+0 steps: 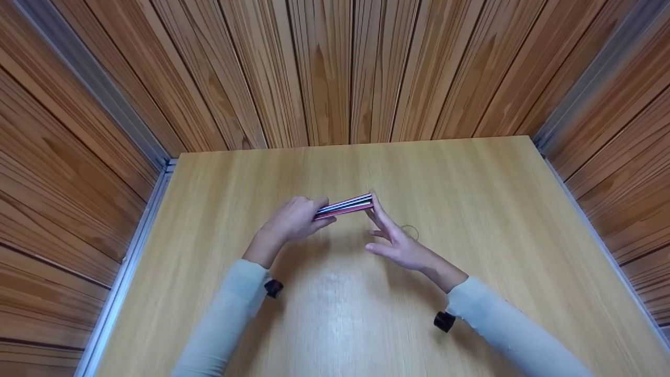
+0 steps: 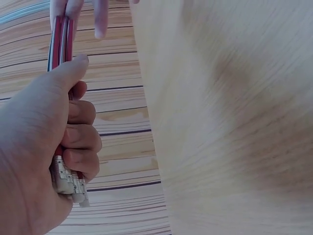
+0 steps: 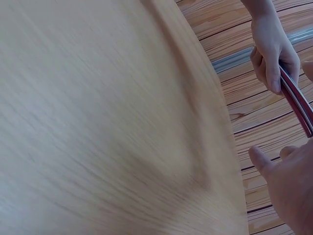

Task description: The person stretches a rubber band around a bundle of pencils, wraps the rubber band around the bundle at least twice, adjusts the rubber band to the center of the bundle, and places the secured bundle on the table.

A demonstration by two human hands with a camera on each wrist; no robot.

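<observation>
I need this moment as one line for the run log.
left hand: grips pencil bundle | right hand: fingers touch end opposite erasers | thin loop: on table

Bare left hand, bare right hand, plain pale grey-green left sleeve, matching right sleeve, boxy black wrist cameras
</observation>
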